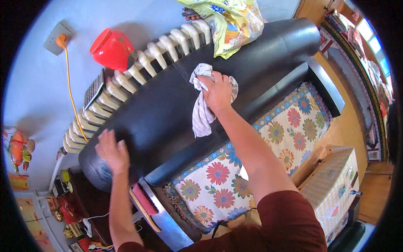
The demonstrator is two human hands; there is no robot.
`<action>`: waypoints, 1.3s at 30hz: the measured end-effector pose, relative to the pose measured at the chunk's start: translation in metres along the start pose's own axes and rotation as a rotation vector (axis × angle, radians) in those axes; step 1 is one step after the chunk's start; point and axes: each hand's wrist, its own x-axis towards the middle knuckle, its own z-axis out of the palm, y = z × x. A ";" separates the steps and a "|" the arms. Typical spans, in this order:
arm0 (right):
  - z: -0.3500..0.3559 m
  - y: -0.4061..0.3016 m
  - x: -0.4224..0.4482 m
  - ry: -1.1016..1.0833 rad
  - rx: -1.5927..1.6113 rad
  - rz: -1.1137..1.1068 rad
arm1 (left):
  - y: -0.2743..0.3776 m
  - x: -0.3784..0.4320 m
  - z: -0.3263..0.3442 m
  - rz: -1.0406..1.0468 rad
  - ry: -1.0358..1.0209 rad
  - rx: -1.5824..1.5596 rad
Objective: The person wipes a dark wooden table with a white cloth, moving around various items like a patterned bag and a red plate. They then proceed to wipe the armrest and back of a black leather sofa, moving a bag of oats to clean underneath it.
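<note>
My right hand [218, 91] grips a crumpled pale cloth [203, 118] and presses it on the black leather-like backrest [154, 104] of a sofa, near a stitched seam. Part of the cloth hangs down below the fingers. My left hand [112, 151] is at the backrest's left end, fingers spread, holding nothing; whether it touches the surface I cannot tell. A floral seat cover [220, 186] with a blue border lies on the seat below. A yellow printed plastic bag [236, 28] rests over the top edge of the backrest.
Behind the backrest runs a white radiator [148, 60], with a red pot [111, 48] and a dark keypad-like object [94, 89] on it. An orange cord [70, 85] hangs from the wall socket. A red-bristled brush [144, 201] lies on the left armrest. A checked-cloth-covered box [333, 182] stands at right.
</note>
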 end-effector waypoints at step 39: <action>-0.038 0.169 0.001 0.228 0.054 0.259 | 0.116 0.043 0.071 -0.148 0.228 0.007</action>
